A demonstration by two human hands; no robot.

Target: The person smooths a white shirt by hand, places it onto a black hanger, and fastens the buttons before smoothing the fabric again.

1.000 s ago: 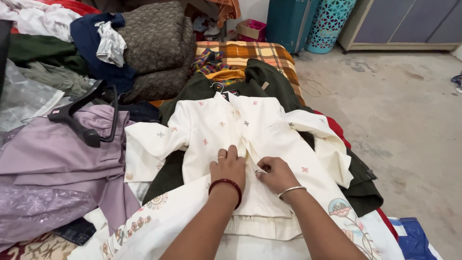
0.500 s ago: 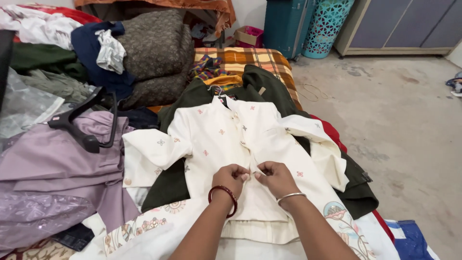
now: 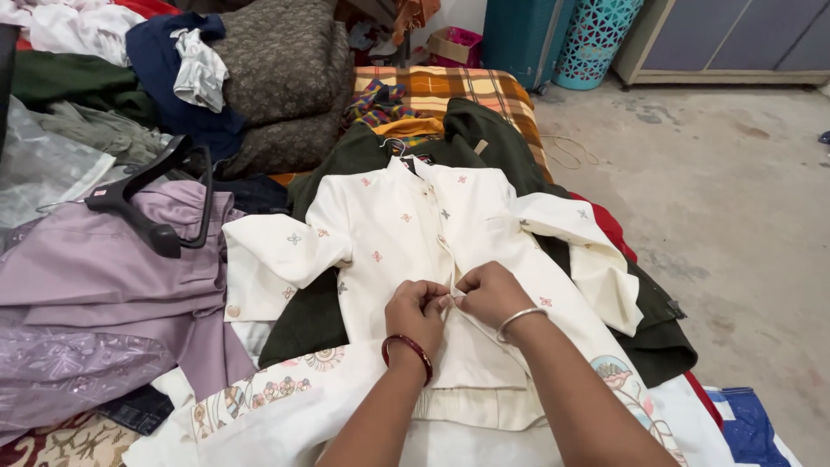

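A cream embroidered jacket (image 3: 389,233) lies flat, front up, on a dark green coat (image 3: 493,147). My left hand (image 3: 417,313), with a red bangle on its wrist, pinches the left edge of the jacket's front opening near the lower middle. My right hand (image 3: 489,292), wearing a silver bangle, pinches the opposite edge right beside it. The fingertips of both hands nearly touch at the placket. Both sleeves are folded across the sides.
A black hanger (image 3: 147,212) rests on a lilac garment (image 3: 104,285) at the left. Piled clothes (image 3: 268,78) fill the back left. A plaid blanket (image 3: 458,86), teal suitcase (image 3: 514,35) and teal basket (image 3: 596,39) stand behind. Bare concrete floor (image 3: 735,190) lies right.
A second ago my left hand lay flat on the jacket; it has since closed on the placket edge. Both hands have come together at the front opening and shifted slightly up.
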